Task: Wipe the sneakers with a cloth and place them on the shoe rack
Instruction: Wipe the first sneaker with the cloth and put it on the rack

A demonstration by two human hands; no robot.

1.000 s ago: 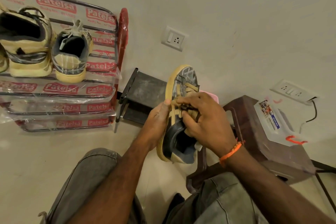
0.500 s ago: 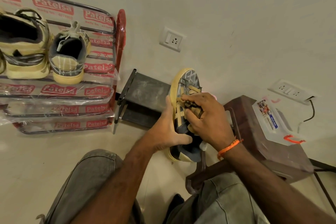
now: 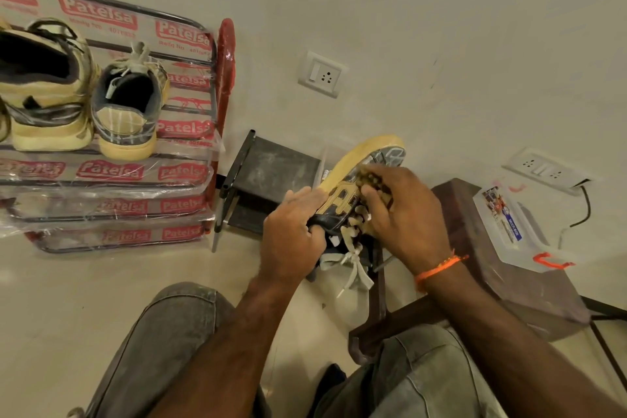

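Shoe rack: a metal rack (image 3: 112,176) in clear plastic wrap printed with red "Patelsa" labels stands against the wall at left; two tan-and-dark sneakers (image 3: 127,105) sit heels-out on its top shelf, with the edge of a third at the frame's left margin.
Plastic box: a clear lidded box (image 3: 515,227) with a red clasp rests on a brown stool (image 3: 529,285) at right; its contents cannot be made out.
Held sneaker: a tan-soled sneaker (image 3: 359,180) is held over the floor between rack and stool, toe toward the wall, laces dangling.
Left hand: the left hand (image 3: 291,234) grips the sneaker's heel end, fingers curled around it.
Right hand: the right hand (image 3: 403,217), an orange thread at the wrist, clasps a tan cloth (image 3: 371,180) against the sneaker's upper.
Floor: pale tiles; a dark metal stand (image 3: 271,180) sits by the wall behind the hands.
Wall: plain cream plaster with one switch socket (image 3: 322,76) above the stand and another socket plate (image 3: 546,170) at right, a black cable trailing from it.
Person: seated, grey trousers visible at both knees.
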